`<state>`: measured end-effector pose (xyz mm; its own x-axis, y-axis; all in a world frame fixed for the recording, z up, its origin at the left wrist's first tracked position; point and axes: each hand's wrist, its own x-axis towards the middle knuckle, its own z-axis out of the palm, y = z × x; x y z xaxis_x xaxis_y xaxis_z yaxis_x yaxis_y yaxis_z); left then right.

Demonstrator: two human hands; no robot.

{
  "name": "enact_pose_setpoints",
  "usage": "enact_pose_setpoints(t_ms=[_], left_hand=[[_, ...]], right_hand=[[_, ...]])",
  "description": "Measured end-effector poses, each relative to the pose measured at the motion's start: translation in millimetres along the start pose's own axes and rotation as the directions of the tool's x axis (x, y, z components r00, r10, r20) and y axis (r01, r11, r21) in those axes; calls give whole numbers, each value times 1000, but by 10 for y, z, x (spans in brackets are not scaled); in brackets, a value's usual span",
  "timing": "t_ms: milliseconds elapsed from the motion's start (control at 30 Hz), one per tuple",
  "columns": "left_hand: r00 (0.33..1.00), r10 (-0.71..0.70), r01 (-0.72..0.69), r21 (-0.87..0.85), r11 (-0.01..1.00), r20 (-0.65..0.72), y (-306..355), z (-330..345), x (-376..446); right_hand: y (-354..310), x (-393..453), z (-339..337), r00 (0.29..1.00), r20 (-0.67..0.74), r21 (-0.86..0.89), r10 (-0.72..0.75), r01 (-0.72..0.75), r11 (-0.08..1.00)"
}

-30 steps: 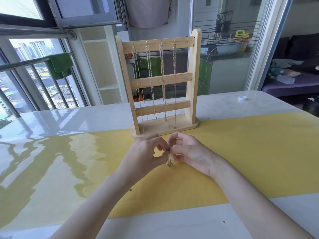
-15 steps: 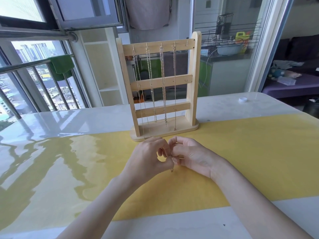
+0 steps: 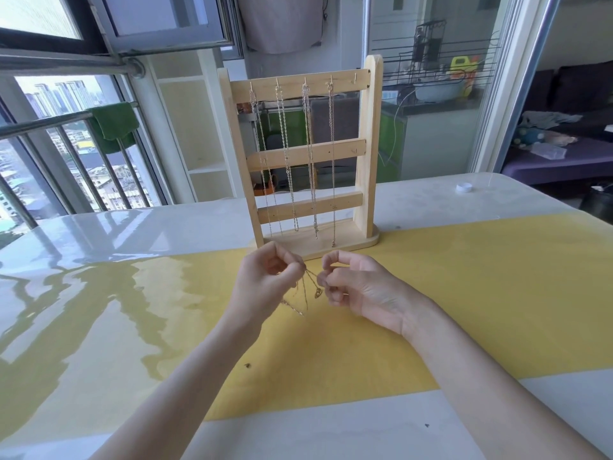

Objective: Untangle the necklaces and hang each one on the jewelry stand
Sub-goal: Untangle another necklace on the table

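Four chains already hang on the jewelry stand (image 3: 300, 154) at the far side of the tabletop (image 3: 497, 293), its rightmost hook bare, while my left hand (image 3: 265, 283) and right hand (image 3: 358, 287) pinch the last necklace (image 3: 310, 287) just above the tabletop, near the stand, still to be hung.

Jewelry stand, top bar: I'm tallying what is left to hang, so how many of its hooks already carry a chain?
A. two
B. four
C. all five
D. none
B. On the jewelry stand, four chains hang from the top bar's hooks while the rightmost hook is bare; the last necklace is pinched between the left hand and right hand.
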<state>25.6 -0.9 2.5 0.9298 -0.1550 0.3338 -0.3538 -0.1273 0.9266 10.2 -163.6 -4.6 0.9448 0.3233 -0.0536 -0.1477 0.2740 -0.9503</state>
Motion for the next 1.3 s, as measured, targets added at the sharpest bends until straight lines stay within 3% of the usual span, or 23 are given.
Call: enact_pose_setpoints(t_ms=[267, 533, 700, 867, 933, 1067, 1300], left_hand=[[998, -51, 54, -61, 997, 46, -6, -16, -9], [993, -113, 114, -70, 991, 13, -34, -29, 13], [999, -24, 26, 92, 995, -22, -43, -6, -7], [990, 135, -138, 339, 931, 31, -31, 15, -65], [983, 170, -182, 378, 908, 64, -2, 13, -70], [981, 176, -194, 387, 901, 82, 29, 14, -74], [963, 238, -270, 493, 827, 128, 28, 10, -82]], right_hand=[[35, 23, 37, 966, -130, -179, -223, 199, 964], [20, 24, 68, 918, -171, -404, -357, 266, 875], [51, 58, 85, 896, -149, -566, -418, 269, 779], [86, 96, 103, 896, -120, -701, -427, 228, 675], [61, 79, 119, 916, -134, -665, -378, 199, 719], [49, 41, 98, 967, -184, -423, -176, 84, 902], [78, 63, 95, 975, -184, -326, -126, 60, 943]])
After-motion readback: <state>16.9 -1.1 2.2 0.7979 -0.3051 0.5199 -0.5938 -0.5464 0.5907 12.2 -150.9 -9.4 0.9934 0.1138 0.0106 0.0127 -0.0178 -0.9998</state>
